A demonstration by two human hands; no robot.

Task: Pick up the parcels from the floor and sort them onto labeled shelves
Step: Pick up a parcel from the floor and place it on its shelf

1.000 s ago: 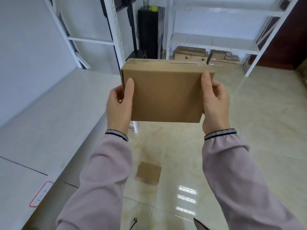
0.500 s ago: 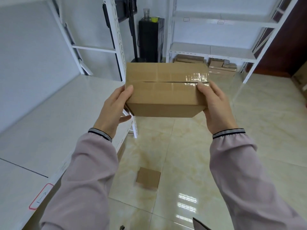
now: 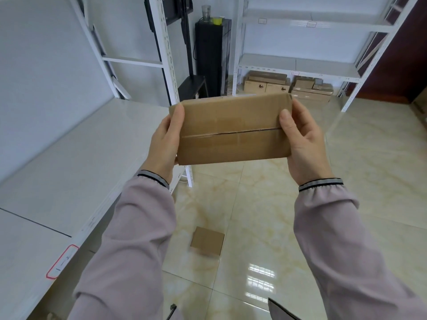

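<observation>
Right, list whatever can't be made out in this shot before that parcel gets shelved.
- Parcel, head view: no address label shows on the taped face; other faces turned away.
- Shelf tag, red-bordered: writing too small and slanted to read.
- Left hand and right hand: fingers hidden behind the parcel.
- Small parcel on the floor: blurred, no markings legible.

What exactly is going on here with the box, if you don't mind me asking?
A person is holding a flat brown cardboard parcel in the air with both hands, the left hand gripping its left end and the right hand its right end, taped seam facing them. A white metal shelf with a red-bordered label is beside them on the left. Another small brown cardboard parcel lies on the tiled floor below.
</observation>
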